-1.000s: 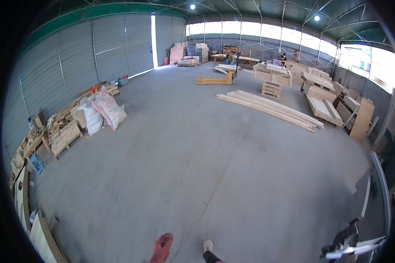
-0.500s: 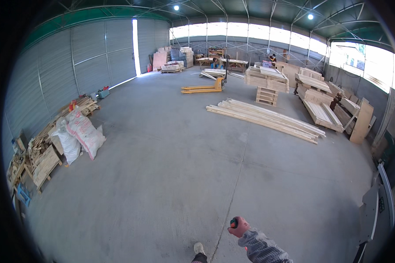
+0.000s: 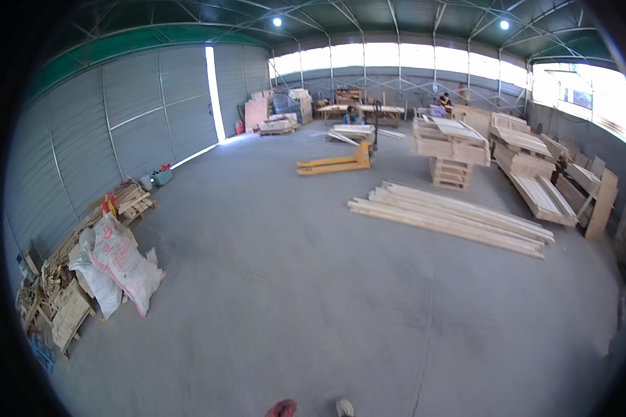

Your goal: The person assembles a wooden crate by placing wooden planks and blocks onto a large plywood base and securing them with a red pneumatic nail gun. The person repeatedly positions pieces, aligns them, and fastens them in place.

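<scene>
At the lower edge, left of the middle, a reddish shape that looks like my left hand [image 3: 281, 409] shows only its upper part. Its fingers are too cut off to read, and whatever it may hold is hidden. Beside it, a little to the right, the pale tip of a shoe [image 3: 344, 407] pokes in over the concrete floor [image 3: 278, 320]. My right hand is out of the picture. Neither hand is seen touching any of the timber or sacks around the hall.
Long planks [image 3: 452, 219] lie on the floor ahead to the right. Behind them stand a yellow pallet jack [image 3: 335, 165] and stacked wooden panels [image 3: 452, 139]. White sacks [image 3: 129, 264] lean on scrap wood [image 3: 69, 313] at left. Farther back, people are near a workbench [image 3: 389, 110].
My right hand, which held a black-and-red object, has dropped out of view. The reddish hand shape has come in at the lower edge. The planks and sacks appear closer and lower.
</scene>
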